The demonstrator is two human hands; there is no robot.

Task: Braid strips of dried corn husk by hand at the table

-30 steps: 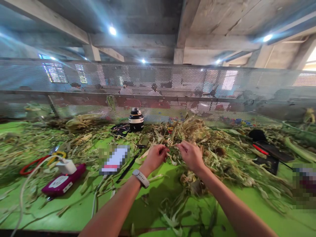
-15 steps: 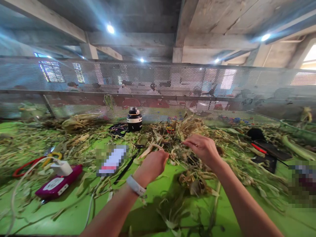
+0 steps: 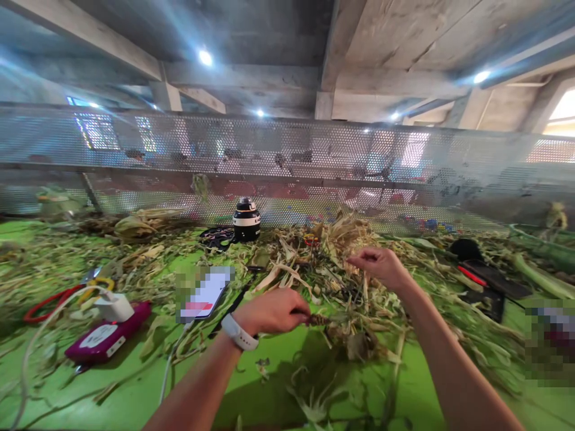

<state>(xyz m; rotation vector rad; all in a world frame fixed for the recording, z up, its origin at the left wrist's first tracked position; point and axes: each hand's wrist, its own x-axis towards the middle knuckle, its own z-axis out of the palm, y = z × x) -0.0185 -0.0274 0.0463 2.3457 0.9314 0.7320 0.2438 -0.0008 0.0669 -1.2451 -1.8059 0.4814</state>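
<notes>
My left hand [image 3: 279, 310], with a pale band on its wrist, is closed over the green table [image 3: 251, 374]. Its fingertips pinch the end of a dry brownish plant piece [image 3: 320, 320] that reaches to the right. My right hand [image 3: 376, 266] is farther off on the right, fingers curled together above a heap of dried husks and stems [image 3: 345, 239]. Whatever may be between its fingertips is too small to make out. Pale curled strips [image 3: 317, 404] lie nearer the front edge.
A phone [image 3: 206, 293], purple power block [image 3: 110, 341] and red-handled scissors [image 3: 49, 305] lie at left. Behind stand a black bottle [image 3: 247, 221] and a perforated metal screen [image 3: 287, 149]. Black items [image 3: 494, 278] and a green basket [image 3: 539, 245] are at right.
My left hand has lowered slightly toward me and turned, and a brownish plant piece now shows at its fingertips. My right hand has shifted a little to the right, away from the left.
</notes>
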